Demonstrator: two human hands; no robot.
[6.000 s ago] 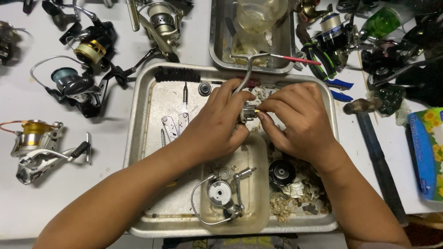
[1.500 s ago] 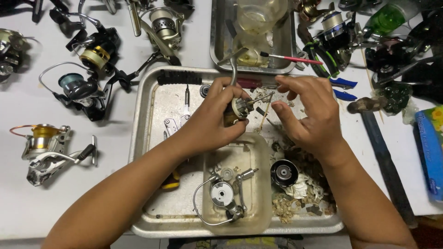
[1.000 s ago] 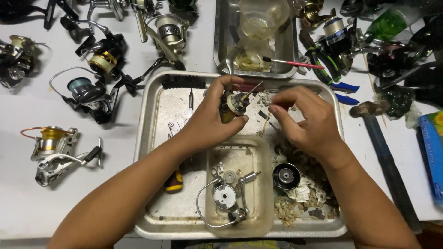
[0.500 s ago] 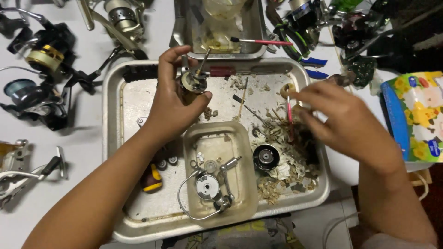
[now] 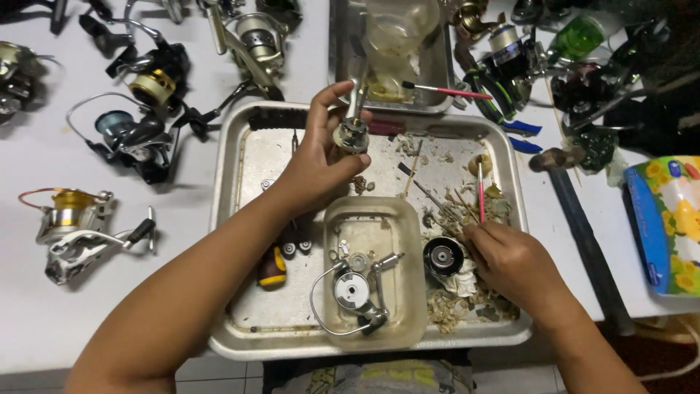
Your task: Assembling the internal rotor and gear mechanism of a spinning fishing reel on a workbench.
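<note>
From my remote seat I look down on a dented metal tray (image 5: 240,219) on a white table (image 5: 44,321); every place here is given against that tray. At its near edge, inside it, sits a small clear plastic tub (image 5: 405,292) holding a stripped reel body with a wire bail (image 5: 350,295); just left of the tub lies a stubby yellow-and-black tool (image 5: 272,267); just right of it rests a black spool (image 5: 442,255) on a litter of rags and scraps. Over the tray's right half my right hand (image 5: 514,264) hangs low, fingers closed narrowly around the lower end of a thin pink-handled brush (image 5: 480,191), which stands nearly upright above the debris. Toward the tray's far rim my left hand (image 5: 317,160) is raised, thumb and fingers wrapped around a small metal reel part (image 5: 351,133) with a shaft rising from its top; the part is clear of the tray floor. Left of the tray, on the table, lie several fishing reels: a gold-and-silver one (image 5: 69,222) nearest, a dark blue-spooled one (image 5: 127,138) farther back. Beyond the far rim stands a second tray (image 5: 343,44) with a clear container; right of the tray lies a flowered box (image 5: 671,219).
</note>
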